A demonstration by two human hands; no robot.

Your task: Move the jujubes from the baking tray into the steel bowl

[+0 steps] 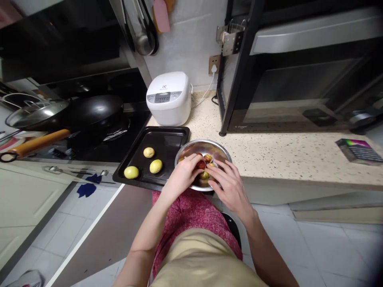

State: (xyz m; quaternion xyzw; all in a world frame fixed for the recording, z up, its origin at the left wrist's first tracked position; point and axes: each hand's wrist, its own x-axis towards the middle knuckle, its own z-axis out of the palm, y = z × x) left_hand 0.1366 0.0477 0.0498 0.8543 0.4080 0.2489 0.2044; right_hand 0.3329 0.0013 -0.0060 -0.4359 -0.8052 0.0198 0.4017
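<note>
A round stainless steel bowl [223,149] sits at the counter's front edge in front of me. In it lie several pieces of fruit, among them an opened passion fruit half [208,158] with yellow pulp and a yellow-green fruit [204,175]. My left hand [188,169] reaches over the bowl's left side, its fingers closed on a dark red, rounded passion fruit piece [201,164]. Coming in from the right, my right hand [230,183] has its fingers spread over the bowl, fingertips close to that piece. Whether they touch it I cannot tell.
Left of the bowl is a black baking tray [176,137] with yellow fruits [156,166] on it. Behind stands a white rice cooker [169,99]. A wok [95,109] and its wooden handle [42,143] are at the left; a black oven [287,91] stands at the right.
</note>
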